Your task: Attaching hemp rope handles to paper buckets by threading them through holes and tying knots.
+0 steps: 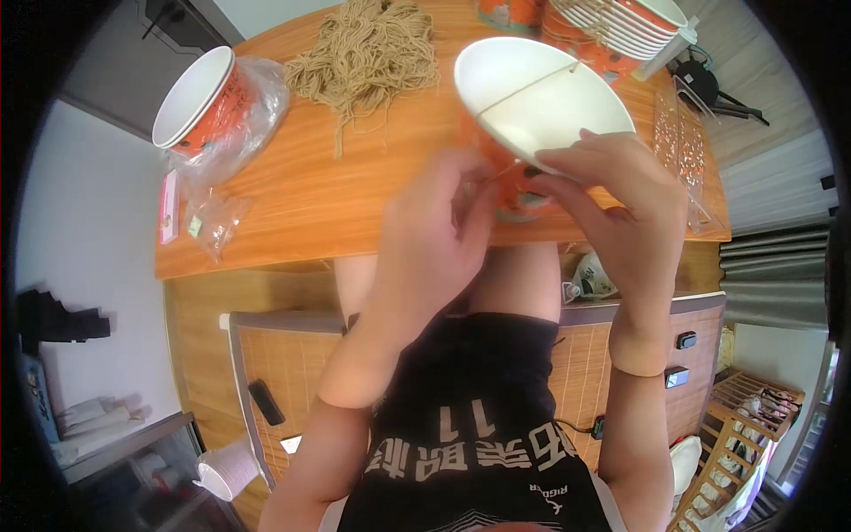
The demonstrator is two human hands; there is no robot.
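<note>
An orange paper bucket [505,71] with a white inside stands tilted toward me near the table's front edge. A thin tan string [527,89] stretches across its mouth, attached near the rim. My right hand [625,191] pinches the near rim between thumb and fingers, its palm along the right side. To the left of it, my left hand [439,226] is closed, slightly smeared by motion. A thin length of string runs from its fingertips to the rim by my right fingertips. The bucket's lower front is partly behind my hands.
A tangled heap of tan string [368,58] lies at the back of the wooden table [301,195]. Stacked buckets [213,115] in plastic wrap sit left; more nested buckets [612,35] stand back right. Clear packets with small shiny pieces [678,142] lie at the right edge.
</note>
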